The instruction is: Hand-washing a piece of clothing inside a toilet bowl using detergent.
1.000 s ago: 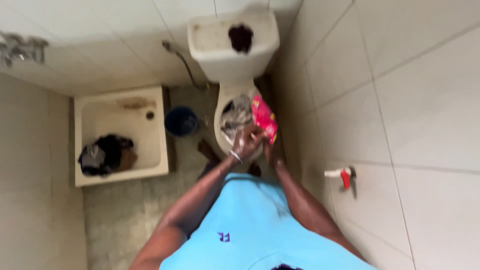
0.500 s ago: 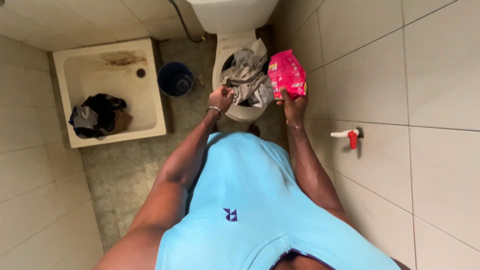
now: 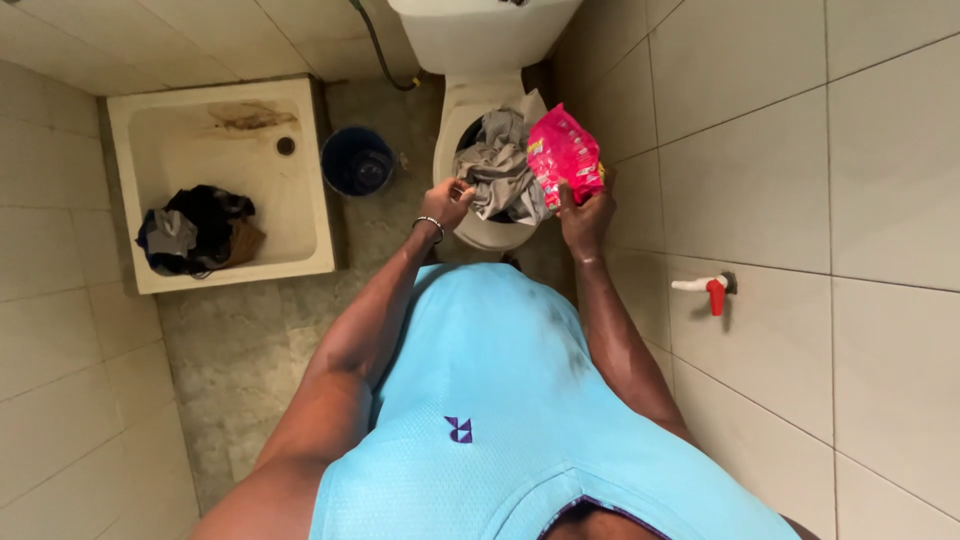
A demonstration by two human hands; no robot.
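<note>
A pink packet [image 3: 565, 155] is held upright in the right hand [image 3: 585, 215], upper centre of the frame, with the fingers closed around its lower edge. The packet is seen just right of a heap of grey clothes [image 3: 500, 170], which is piled in a white bowl-shaped fixture [image 3: 470, 228] beneath a white cistern [image 3: 480, 35] at the top edge. The left hand [image 3: 447, 203], with a thin bracelet at the wrist, is placed at the left rim of the bowl, touching the grey cloth; its fingers appear curled on the fabric, though the exact grip cannot be told. A light blue sleeveless shirt [image 3: 500, 400] fills the lower centre of the frame.

To the left of the bowl, a small dark blue bucket [image 3: 357, 160] is stood on the mottled floor [image 3: 240, 350]. Further left, a square white basin [image 3: 290, 215] is set on the floor, and dark clothes [image 3: 195, 228] are bunched in its lower left corner. On the tiled wall at the right, a white tap with a red handle [image 3: 705, 290] is fixed.
</note>
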